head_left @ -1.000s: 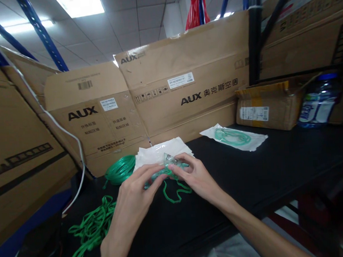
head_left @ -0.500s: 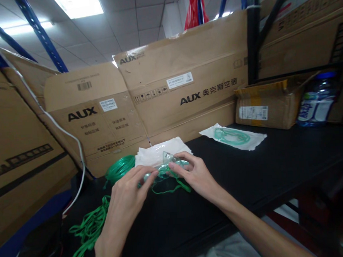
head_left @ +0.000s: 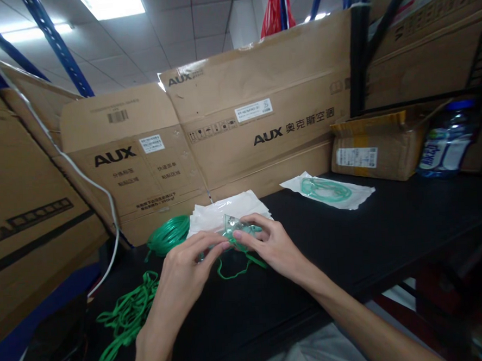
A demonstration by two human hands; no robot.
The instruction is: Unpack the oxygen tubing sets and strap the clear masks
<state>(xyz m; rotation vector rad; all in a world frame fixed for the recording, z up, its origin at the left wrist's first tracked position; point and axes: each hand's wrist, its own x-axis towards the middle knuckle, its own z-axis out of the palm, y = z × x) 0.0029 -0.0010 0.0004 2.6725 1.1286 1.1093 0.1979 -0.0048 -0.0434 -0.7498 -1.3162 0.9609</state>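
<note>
A clear, green-tinted oxygen mask [head_left: 232,224] is held above the black table between my two hands. My right hand [head_left: 271,244] is closed around its right side, thumb on the near face and fingers behind. At the mask's left edge my left hand [head_left: 192,257] is closed in a pinch; whether its tips grip the rim or the strap I cannot make out. A thin green elastic strap [head_left: 234,277] hangs in a loop below the mask. Left of my left hand lie a pile of green elastic straps [head_left: 129,312] and a coil of green tubing [head_left: 169,236].
White bags [head_left: 210,210] lie behind my hands. A clear packet with green tubing [head_left: 327,190] is farther right on the black table [head_left: 375,237]. A small carton [head_left: 372,153] and a blue-capped bottle [head_left: 445,141] stand back right. Large cardboard sheets [head_left: 261,114] wall the back.
The mask has shifted slightly left and tilted. My left fingertips have moved right, closer to my right thumb, and the hanging strap loop has changed shape.
</note>
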